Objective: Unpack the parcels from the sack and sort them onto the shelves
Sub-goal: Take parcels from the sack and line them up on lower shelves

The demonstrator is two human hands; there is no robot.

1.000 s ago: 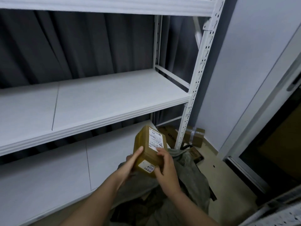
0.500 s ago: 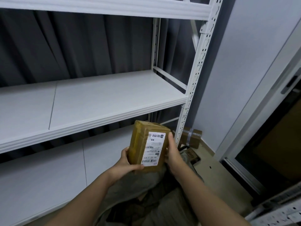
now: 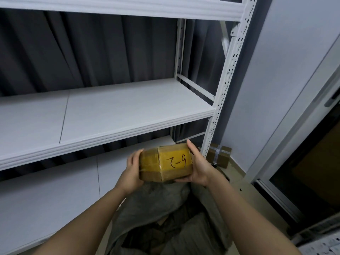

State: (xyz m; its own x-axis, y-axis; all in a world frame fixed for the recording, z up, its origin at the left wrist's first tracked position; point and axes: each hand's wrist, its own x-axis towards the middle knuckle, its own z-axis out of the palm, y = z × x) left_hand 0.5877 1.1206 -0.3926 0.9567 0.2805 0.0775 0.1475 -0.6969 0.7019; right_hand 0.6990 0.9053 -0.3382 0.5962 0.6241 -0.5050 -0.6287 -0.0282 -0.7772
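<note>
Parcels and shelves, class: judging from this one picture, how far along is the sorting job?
Done: nothing shows on the shelves. In hand: both hands, left and right, hold one taped parcel with handwritten marking above the open sack. Left: shelving it, then whatever the sack holds.

Your left hand (image 3: 132, 171) and right hand (image 3: 197, 167) are covering the end faces of the parcel (image 3: 165, 162), and its underside is facing away. The sack (image 3: 165, 208) is running off the bottom edge, its contents too dark to identify. The shelf post (image 3: 219, 107) is hiding part of the floor box (image 3: 219, 155).
</note>
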